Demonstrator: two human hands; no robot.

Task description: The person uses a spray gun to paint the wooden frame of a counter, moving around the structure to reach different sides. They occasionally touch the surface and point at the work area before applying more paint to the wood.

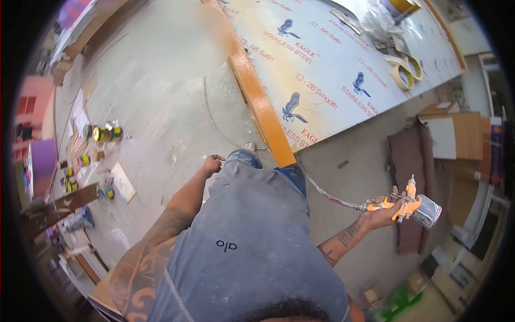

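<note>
My right hand (382, 214) grips an orange spray gun (409, 203) by its handle, out to my right. The gun's greyish, paint-marked cup (428, 211) faces outward, and a hose (327, 196) runs from the handle toward the floor near my legs. At my left side hangs my left hand (213, 164), its fingers curled, with nothing visible in them. In front of me is a panel (332, 70) covered in film printed "Eagle stainless steel". A glossy orange-brown strip (263, 107) lines its left edge, its near end close to my legs.
Masking tape rolls (403, 75), crumpled plastic and a can (399, 8) rest on the panel. Paint cans (107, 134) and scraps litter the floor at left. A dark brown cloth-like sheet (410, 188) lies at right, near cardboard boxes (456, 134). A thin hose crosses the floor.
</note>
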